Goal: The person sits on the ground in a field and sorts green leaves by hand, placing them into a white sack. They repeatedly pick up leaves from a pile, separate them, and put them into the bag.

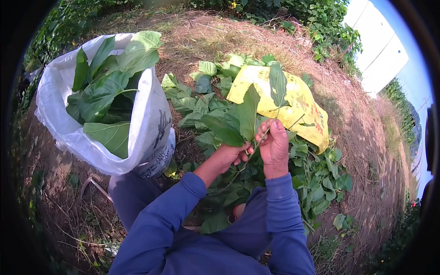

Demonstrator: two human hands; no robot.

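Observation:
My right hand (275, 141) pinches a thin green plant stem (250, 154) between thumb and fingers. One upright leaf (278, 84) rises above that hand. Just left of it, my left hand (235, 155) is closed around the stalks of several large green leaves (228, 125), which fan out upward. The two hands are close together over a heap of leafy cuttings (316, 192) on the ground. To my left stands a white woven sack (153, 103), its mouth wide and big green leaves (103, 92) inside, some sticking out over the rim.
A yellow printed sack (299, 92) lies across the far right of the leaf heap. A curved metal tool, perhaps a sickle (99, 188), rests on the ground beside my left knee. Dry grass and soil (202, 32) surround the heap. Shrubs and a white structure (374, 44) stand beyond.

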